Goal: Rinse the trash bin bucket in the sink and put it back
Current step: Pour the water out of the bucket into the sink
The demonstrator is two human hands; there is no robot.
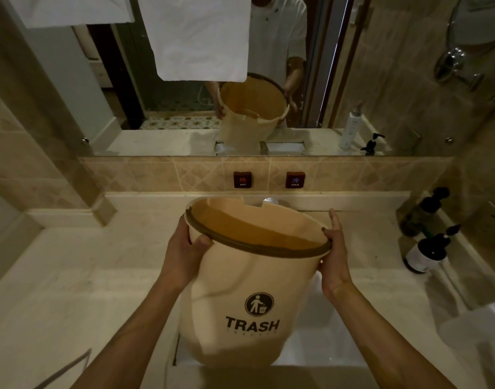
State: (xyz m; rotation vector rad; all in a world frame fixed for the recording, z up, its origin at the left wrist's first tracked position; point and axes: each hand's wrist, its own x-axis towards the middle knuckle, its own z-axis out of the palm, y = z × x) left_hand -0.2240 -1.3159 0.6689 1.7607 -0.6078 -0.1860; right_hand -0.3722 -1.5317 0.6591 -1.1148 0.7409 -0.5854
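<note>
The bucket (249, 290) is held in the air over the sink (324, 343), tilted with its mouth turned away from the wearer toward the back wall. Left hand (188, 254) grasps the rim on the left side, thumb hooked over the brown rim band (257, 249). Right hand (336, 256) holds the right side of the rim, thumb at the band, fingers extended up along the outer wall. The far edge of the rim shows a notch; the tap (270, 201) is visible just behind that edge.

Clearances: the bucket's base hangs above the near part of the sink and covers most of the basin. The tabletop (86, 276) to the left of the sink shows bare surface out to the side wall. To the right, two dark pump bottles (425, 248) stand near the wall, well apart from the bucket. The raised back ledge runs just beyond the bucket's mouth.

Markings: the bucket's front carries a round black litter pictogram and the word "TRASH"; a smaller line beneath is unreadable. On the tiled strip below the mirror (268, 80) are two square plates (268, 179), reading "HOT" on the left and "COLD" on the right. A white towel (201, 37) hangs in front of the mirror.
</note>
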